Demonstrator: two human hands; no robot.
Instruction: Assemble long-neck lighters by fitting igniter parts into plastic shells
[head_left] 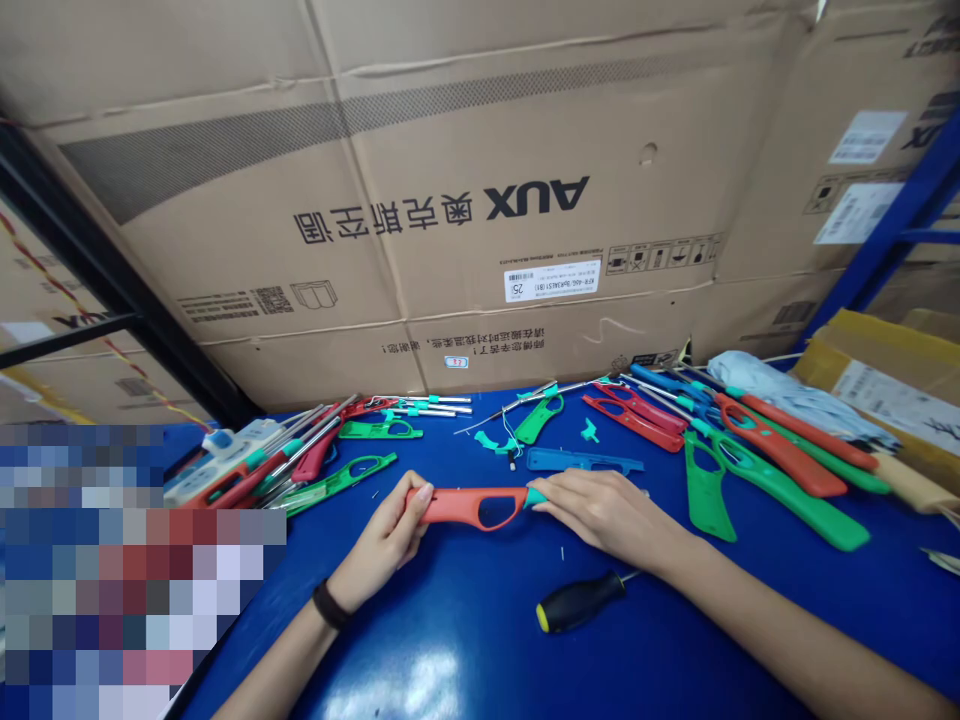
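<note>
Between my hands is an orange-red lighter handle [457, 507] with an oval opening near its right end. My left hand [397, 525] is closed round its left end. The fingers of my right hand [600, 510] pinch the teal collar [535, 497] at the other end; anything further along is hidden under them. Below my right hand lies a black screwdriver [581, 600] with a yellow-tipped handle. Just beyond the hands, a blue handle shell [585, 460] rests on the table.
Loose green shells [709, 490], red shells [637, 415] and metal lighter tubes [435, 405] spread along the back of the blue table [420, 640]. More lighters lie left and right. A large cardboard box [450, 120] stands behind, with a yellow-taped carton [885, 370] at right.
</note>
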